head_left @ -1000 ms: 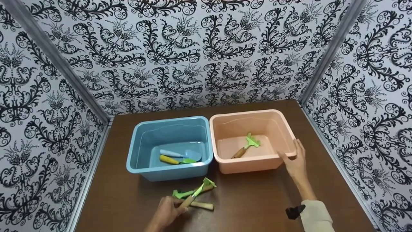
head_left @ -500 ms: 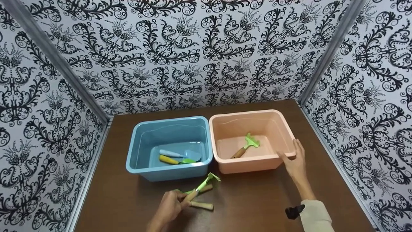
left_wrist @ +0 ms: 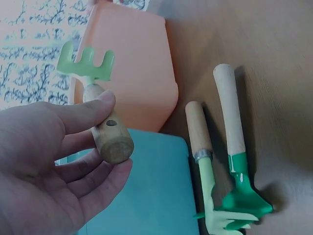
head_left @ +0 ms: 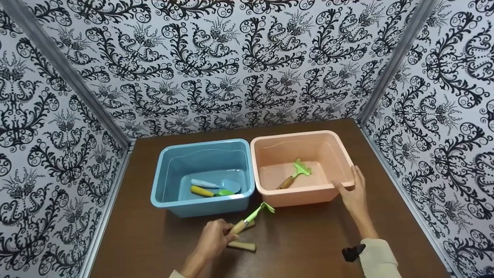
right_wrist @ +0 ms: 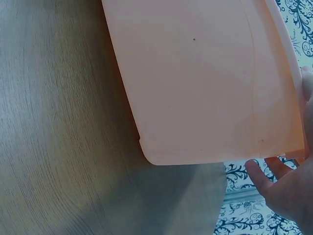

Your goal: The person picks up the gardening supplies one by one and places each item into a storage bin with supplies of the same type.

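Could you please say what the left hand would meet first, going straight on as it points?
The left hand, its rake leading, would probably meet the peach tub first, though depth is unclear and it might pass above the near rim.

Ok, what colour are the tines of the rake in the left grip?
Light green tines; clearest in the left wrist view.

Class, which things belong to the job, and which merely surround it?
Likely job:
light green wooden-handled rake in left hand
two loose green wooden-handled tools
blue plastic tub holding blue shovel, yellow-handled green shovel
peach plastic tub holding similar rake

Surroundings:
brown table
black-patterned white walls
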The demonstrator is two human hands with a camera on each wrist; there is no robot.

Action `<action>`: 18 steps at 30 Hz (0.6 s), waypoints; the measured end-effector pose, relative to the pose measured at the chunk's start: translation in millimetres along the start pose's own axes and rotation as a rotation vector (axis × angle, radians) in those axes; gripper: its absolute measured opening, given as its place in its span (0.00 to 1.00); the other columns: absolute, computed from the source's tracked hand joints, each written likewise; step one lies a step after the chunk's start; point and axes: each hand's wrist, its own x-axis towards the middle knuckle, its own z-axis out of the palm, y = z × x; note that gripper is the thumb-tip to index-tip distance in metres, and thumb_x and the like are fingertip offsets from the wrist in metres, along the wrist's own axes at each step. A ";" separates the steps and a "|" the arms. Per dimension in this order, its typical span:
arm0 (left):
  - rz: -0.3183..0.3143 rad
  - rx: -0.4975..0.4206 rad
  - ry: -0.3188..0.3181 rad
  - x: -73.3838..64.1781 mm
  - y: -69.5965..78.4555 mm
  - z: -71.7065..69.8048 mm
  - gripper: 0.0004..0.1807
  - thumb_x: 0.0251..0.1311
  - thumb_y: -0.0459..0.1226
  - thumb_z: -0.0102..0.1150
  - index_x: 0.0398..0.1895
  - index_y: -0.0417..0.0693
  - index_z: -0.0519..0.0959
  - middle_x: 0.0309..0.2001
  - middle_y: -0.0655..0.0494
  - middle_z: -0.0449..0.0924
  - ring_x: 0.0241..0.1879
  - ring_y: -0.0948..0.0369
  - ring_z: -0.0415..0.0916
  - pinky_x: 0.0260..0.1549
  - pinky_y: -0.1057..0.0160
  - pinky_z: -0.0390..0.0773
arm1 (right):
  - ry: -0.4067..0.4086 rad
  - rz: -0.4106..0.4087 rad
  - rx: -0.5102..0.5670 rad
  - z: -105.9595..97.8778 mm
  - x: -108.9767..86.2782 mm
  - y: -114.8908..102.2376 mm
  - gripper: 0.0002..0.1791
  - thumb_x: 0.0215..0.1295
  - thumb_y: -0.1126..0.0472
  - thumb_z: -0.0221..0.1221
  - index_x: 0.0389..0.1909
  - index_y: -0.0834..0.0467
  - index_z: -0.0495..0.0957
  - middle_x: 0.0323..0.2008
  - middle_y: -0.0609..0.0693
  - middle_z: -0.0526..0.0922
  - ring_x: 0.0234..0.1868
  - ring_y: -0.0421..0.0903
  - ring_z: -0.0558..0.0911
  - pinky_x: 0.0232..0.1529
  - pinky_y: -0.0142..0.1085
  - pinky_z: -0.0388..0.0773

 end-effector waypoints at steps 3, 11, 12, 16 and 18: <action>0.010 0.015 -0.012 3.7 3.9 0.5 0.05 0.52 0.38 0.75 0.29 0.46 0.88 0.27 0.59 0.81 0.26 0.69 0.71 0.23 0.69 0.70 | -0.006 0.007 -0.006 -0.1 0.1 0.4 0.48 0.62 0.57 0.68 0.78 0.60 0.53 0.79 0.61 0.50 0.80 0.61 0.48 0.78 0.57 0.44; 0.025 -0.014 -0.051 16.5 19.9 -3.1 0.05 0.53 0.36 0.74 0.32 0.45 0.90 0.27 0.61 0.84 0.25 0.73 0.72 0.23 0.71 0.74 | -0.002 0.011 -0.019 0.0 1.1 0.9 0.48 0.62 0.56 0.68 0.78 0.59 0.54 0.80 0.59 0.50 0.80 0.60 0.49 0.78 0.56 0.44; 0.035 -0.009 -0.048 18.2 22.0 -4.6 0.05 0.53 0.36 0.74 0.31 0.45 0.89 0.26 0.61 0.84 0.25 0.73 0.71 0.23 0.71 0.73 | -0.004 0.015 -0.020 -0.1 0.8 0.5 0.48 0.62 0.56 0.68 0.78 0.59 0.53 0.80 0.59 0.50 0.80 0.60 0.49 0.78 0.56 0.44; 0.077 0.026 -0.024 25.2 28.8 -10.8 0.06 0.54 0.38 0.74 0.32 0.46 0.89 0.26 0.59 0.83 0.25 0.71 0.71 0.23 0.70 0.73 | -0.005 0.021 -0.026 -0.1 0.7 0.4 0.48 0.62 0.55 0.68 0.79 0.58 0.53 0.80 0.58 0.49 0.80 0.60 0.48 0.78 0.56 0.44; 0.098 0.041 -0.021 28.3 31.4 -13.1 0.08 0.54 0.39 0.74 0.34 0.44 0.90 0.27 0.57 0.84 0.27 0.70 0.73 0.24 0.70 0.74 | -0.003 0.018 -0.016 0.1 0.7 0.1 0.48 0.63 0.56 0.68 0.79 0.58 0.52 0.80 0.59 0.49 0.80 0.60 0.48 0.78 0.56 0.44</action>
